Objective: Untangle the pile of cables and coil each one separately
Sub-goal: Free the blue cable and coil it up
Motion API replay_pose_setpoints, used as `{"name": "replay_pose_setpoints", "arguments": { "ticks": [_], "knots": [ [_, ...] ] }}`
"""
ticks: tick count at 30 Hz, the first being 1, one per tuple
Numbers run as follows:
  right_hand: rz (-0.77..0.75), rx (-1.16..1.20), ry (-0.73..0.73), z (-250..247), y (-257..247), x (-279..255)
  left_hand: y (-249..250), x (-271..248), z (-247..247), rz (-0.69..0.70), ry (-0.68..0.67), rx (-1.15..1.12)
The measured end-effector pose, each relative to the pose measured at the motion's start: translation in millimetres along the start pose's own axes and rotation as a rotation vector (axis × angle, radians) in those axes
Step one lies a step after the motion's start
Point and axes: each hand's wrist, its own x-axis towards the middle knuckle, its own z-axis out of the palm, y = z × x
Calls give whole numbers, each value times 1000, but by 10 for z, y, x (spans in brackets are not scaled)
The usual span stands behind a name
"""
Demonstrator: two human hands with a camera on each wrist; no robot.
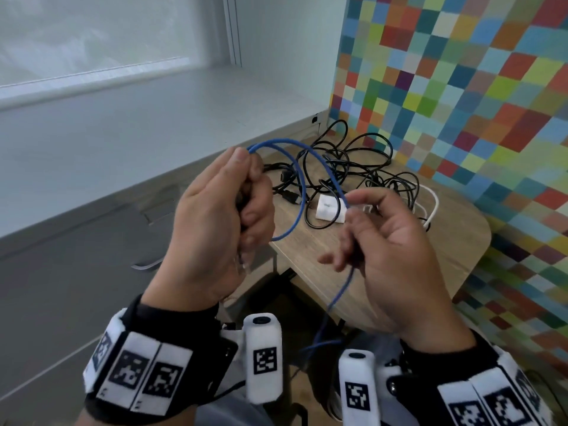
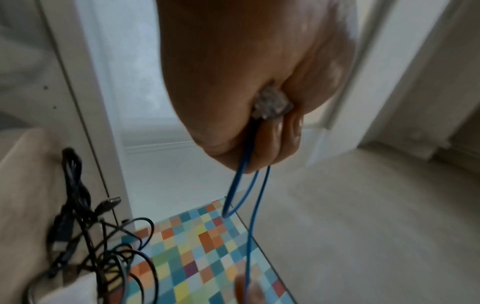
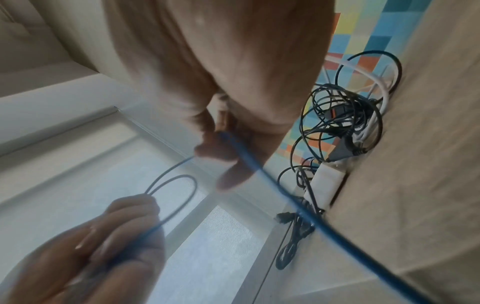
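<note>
A blue cable (image 1: 302, 192) is lifted above the wooden table (image 1: 430, 265). My left hand (image 1: 246, 195) grips a couple of its loops in a fist, and the clear plug (image 2: 271, 105) sticks out of the fist's underside. My right hand (image 1: 353, 212) pinches the same cable between thumb and fingertips, and the free length hangs down past the table edge. In the right wrist view the blue cable (image 3: 285, 195) runs from the right fingers (image 3: 228, 176) across to the left hand (image 3: 103, 246). A tangled pile of black cables (image 1: 347, 167) lies on the table behind.
A white charger block (image 1: 327, 210) and a white cable (image 1: 433, 204) lie in the pile. A multicoloured checked wall (image 1: 461, 87) stands to the right, and a grey cabinet top (image 1: 123, 142) to the left. The table's near edge is below my hands.
</note>
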Motion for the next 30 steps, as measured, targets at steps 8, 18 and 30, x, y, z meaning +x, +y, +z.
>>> {"name": "replay_pose_setpoints", "arguments": {
  "ticks": [8,18,30],
  "knots": [
    [-252,-436,147,-18,214,20,119,-14,-43,69,28,-367],
    [-222,-528,168,74,306,33,69,-64,91,282,62,5],
    [-265,-909,-146,160,70,-77,-248,-87,133,412,-121,956]
  ]
}}
